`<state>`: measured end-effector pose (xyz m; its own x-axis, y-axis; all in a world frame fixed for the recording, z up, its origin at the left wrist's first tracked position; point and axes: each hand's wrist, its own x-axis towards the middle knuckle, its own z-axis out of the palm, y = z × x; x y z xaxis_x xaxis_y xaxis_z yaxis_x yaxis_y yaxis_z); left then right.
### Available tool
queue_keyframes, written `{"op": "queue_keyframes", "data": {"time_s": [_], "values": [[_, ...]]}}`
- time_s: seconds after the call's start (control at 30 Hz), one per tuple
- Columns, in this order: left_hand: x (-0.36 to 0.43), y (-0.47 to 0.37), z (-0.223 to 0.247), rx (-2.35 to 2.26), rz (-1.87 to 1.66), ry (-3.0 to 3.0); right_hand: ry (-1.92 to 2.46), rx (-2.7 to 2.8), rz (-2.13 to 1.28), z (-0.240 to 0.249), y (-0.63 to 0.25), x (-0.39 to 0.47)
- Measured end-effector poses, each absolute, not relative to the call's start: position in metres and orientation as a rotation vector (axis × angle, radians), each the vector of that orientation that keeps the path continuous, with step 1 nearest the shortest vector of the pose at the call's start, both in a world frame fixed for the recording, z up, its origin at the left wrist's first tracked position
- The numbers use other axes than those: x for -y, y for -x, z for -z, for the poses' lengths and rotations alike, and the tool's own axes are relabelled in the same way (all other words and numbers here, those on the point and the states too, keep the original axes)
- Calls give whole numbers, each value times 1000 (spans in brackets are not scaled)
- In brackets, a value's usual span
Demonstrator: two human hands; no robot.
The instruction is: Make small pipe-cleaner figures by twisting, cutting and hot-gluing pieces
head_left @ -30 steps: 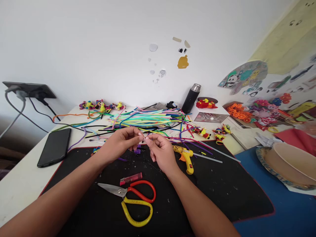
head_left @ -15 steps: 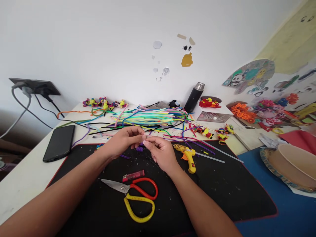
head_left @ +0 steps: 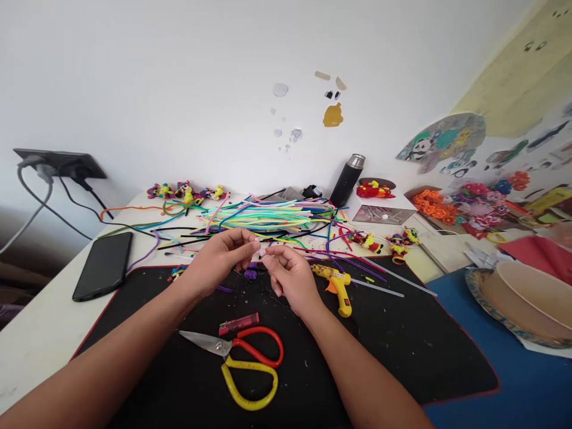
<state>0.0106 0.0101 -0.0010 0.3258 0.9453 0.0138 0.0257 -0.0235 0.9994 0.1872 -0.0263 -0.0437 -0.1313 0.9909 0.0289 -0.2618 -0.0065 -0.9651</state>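
My left hand [head_left: 222,257] and my right hand [head_left: 291,275] meet above the black mat [head_left: 402,345], thumbs and forefingers pinched together. A tiny whitish piece [head_left: 262,253] shows between the fingertips, too small to name surely. Just below the hands lies a small coiled purple pipe-cleaner piece [head_left: 250,274]. The yellow glue gun [head_left: 342,292], with a clear glue stick in its back, rests right of my right hand. Nearer to me are a pink lighter [head_left: 239,323] and scissors [head_left: 252,363] with one red and one yellow handle loop.
Behind the hands stretches a heap of coloured pipe cleaners [head_left: 268,214]. A phone [head_left: 102,266] lies at left. Small figures [head_left: 397,247], a black flask [head_left: 347,180] and a white box [head_left: 384,211] stand to the right; a bowl [head_left: 536,298] sits at far right.
The view has shifted slightly. My fingertips have moved a little apart, and the whitish piece and the purple coil show more plainly.
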Motion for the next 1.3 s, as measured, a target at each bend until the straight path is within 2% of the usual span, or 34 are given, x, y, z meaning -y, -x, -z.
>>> {"op": "queue_keyframes", "data": {"time_s": [0.4,1.07,1.3], "values": [[-7,-14,-3,-997,-915,-1451,950,1172,-1353,41,-186,29],[-11,-9,7,-914,-782,-1314,881,923,-1520,36,-191,28],[-8,-4,-3,-1059,-826,-1721,861,906,-1587,33,-194,28]]}}
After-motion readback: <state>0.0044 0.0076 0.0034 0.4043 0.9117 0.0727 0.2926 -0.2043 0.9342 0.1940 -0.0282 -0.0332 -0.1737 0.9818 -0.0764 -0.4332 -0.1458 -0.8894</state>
